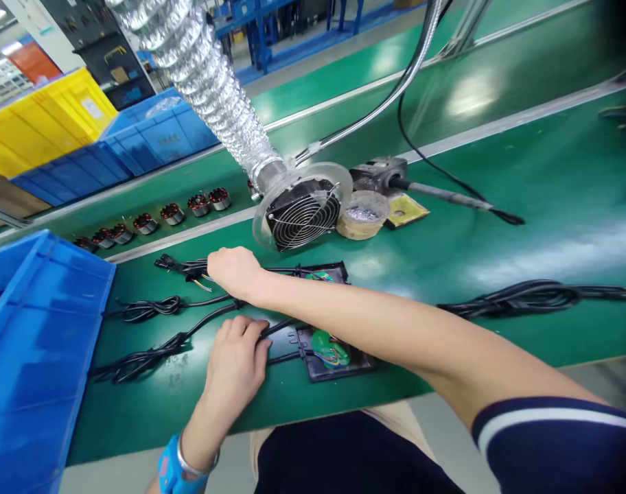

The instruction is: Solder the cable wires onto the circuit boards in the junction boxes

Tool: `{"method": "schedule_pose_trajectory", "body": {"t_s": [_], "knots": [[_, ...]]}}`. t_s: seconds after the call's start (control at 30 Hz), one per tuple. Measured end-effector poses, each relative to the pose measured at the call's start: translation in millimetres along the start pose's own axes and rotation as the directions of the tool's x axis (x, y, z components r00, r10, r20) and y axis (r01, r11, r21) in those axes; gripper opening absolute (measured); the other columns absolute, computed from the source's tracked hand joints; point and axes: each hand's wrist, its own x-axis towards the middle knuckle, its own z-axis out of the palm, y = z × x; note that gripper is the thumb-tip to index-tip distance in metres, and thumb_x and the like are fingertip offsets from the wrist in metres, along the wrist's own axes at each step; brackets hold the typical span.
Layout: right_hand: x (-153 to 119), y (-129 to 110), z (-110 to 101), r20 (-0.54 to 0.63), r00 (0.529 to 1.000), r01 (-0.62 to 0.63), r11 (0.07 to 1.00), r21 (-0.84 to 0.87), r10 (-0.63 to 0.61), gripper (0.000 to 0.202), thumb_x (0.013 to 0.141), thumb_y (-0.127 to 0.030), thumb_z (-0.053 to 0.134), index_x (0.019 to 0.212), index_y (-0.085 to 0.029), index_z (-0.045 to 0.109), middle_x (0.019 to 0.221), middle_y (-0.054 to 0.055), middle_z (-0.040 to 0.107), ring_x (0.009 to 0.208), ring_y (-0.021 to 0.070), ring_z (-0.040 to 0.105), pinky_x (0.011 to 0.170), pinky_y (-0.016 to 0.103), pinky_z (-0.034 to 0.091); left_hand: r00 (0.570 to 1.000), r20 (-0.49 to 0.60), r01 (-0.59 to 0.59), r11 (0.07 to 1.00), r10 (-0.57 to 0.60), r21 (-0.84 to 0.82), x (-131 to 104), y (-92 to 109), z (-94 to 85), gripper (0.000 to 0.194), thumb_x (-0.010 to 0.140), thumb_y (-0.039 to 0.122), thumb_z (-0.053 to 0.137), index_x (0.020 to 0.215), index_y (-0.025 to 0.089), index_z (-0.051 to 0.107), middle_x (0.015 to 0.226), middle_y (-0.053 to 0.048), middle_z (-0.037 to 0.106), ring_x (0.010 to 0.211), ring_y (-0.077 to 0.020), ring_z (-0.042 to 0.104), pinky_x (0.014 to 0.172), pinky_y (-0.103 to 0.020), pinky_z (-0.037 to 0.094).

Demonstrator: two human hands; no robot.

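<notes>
My right hand (235, 274) reaches across from the right, its fingers closed around a bundled black cable (182, 265); loose wire ends show below it. Nearer the bench edge, my left hand (238, 357) has its thumb and fingers closed on another black cable (279, 328). That cable runs toward a black housing (318, 372) with a round green circuit board (329, 348) and thin coloured wires. A second black housing (338, 269) lies beyond my right forearm, which partly covers it. Two coiled cables (151, 310) (148, 360) lie to the left.
A blue bin (50, 343) stands at left. A fume extraction fan (305, 216) hangs from a foil duct (210, 75). Behind are a round tub (363, 214), a yellow sponge (406, 210), a soldering iron (441, 194) and several motor stators (171, 213). Cables (539, 296) lie right.
</notes>
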Motion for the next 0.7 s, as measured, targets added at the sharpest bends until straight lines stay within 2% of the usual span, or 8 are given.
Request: {"method": "schedule_pose_trajectory", "body": {"t_s": [0.17,0.27,0.33,0.43,0.5,0.57,0.63,0.7], "knots": [[-83.5,21.5,-65.1,-0.397,0.904,-0.159,0.987,0.031,0.158,0.024,0.095,-0.024,0.047,0.111,-0.010,0.058,0.094,0.011,0.069,0.077,0.0201,0.070,0.061,0.027,0.053,0.999,-0.039,-0.028,0.999,0.028,0.017,-1.6,-10.7,-4.7,0.020,0.091,0.012,0.049,0.100,0.019,0.065,0.090,-0.006,0.065,0.082,-0.0229,0.058,0.075,-0.037,0.050],[-160.9,64.9,-79.8,-0.593,0.675,-0.338,0.898,0.282,0.440,0.025,0.095,-0.038,0.050,0.082,-0.020,0.061,0.069,0.009,0.066,0.058,0.0193,0.063,0.050,0.030,0.048,0.993,-0.115,-0.028,0.997,0.035,0.066,-6.6,-20.0,-14.5,0.021,0.093,0.014,0.046,0.099,0.019,0.065,0.093,-0.007,0.065,0.082,-0.0233,0.058,0.074,-0.039,0.049],[-210.0,95.1,-72.4,-0.421,0.603,-0.362,0.703,0.613,0.677,0.042,0.095,-0.041,0.049,0.057,-0.024,0.053,0.051,0.006,0.058,0.042,0.0162,0.054,0.041,0.031,0.043,0.991,-0.127,-0.036,0.995,0.047,0.094,-5.7,-21.1,-19.6,0.021,0.092,0.015,0.045,0.101,0.019,0.064,0.095,-0.007,0.066,0.083,-0.0242,0.058,0.074,-0.040,0.049],[-261.3,120.6,-56.4,-0.217,0.564,-0.480,0.530,0.699,0.797,0.043,0.096,-0.041,0.046,0.058,-0.024,0.056,0.051,0.009,0.061,0.036,0.0174,0.054,0.035,0.031,0.041,0.985,-0.130,-0.111,0.993,0.117,0.046,10.5,-6.5,-22.2,0.027,0.089,0.015,0.045,0.111,0.016,0.061,0.106,-0.011,0.064,0.095,-0.0259,0.060,0.083,-0.043,0.051],[-273.5,120.4,-52.8,-0.108,0.581,-0.589,0.508,0.628,0.807,0.040,0.096,-0.043,0.047,0.063,-0.024,0.060,0.051,0.007,0.062,0.036,0.0174,0.055,0.033,0.029,0.040,0.976,-0.110,-0.190,0.981,0.186,-0.027,30.3,10.7,-20.2,0.032,0.090,0.018,0.046,0.120,0.014,0.057,0.119,-0.014,0.061,0.109,-0.0268,0.058,0.093,-0.045,0.050],[-265.7,113.1,-53.6,-0.173,0.656,-0.596,0.645,0.477,0.734,0.037,0.094,-0.043,0.051,0.066,-0.023,0.062,0.052,0.004,0.061,0.040,0.0160,0.054,0.037,0.028,0.041,0.964,-0.072,-0.261,0.962,0.255,-0.079,52.1,27.1,-15.4,0.038,0.091,0.025,0.050,0.127,0.012,0.053,0.131,-0.016,0.056,0.121,-0.0284,0.053,0.101,-0.047,0.048],[-241.4,107.8,-52.8,-0.339,0.795,-0.431,0.862,0.265,0.502,0.029,0.095,-0.037,0.051,0.074,-0.020,0.063,0.064,0.004,0.065,0.054,0.0166,0.058,0.051,0.029,0.048,0.954,-0.036,-0.301,0.948,0.299,-0.099,70.2,37.7,-8.4,0.046,0.091,0.030,0.054,0.133,0.010,0.049,0.139,-0.018,0.052,0.129,-0.0302,0.049,0.106,-0.049,0.045],[-209.2,110.3,-47.1,-0.339,0.918,-0.194,0.979,0.065,0.204,0.023,0.097,-0.026,0.045,0.091,-0.015,0.065,0.088,0.009,0.070,0.081,0.0208,0.063,0.075,0.035,0.052,0.948,-0.010,-0.318,0.942,0.319,-0.108,80.8,41.5,-0.8,0.049,0.090,0.029,0.056,0.135,0.009,0.047,0.140,-0.018,0.053,0.130,-0.0299,0.049,0.108,-0.049,0.044]]}}
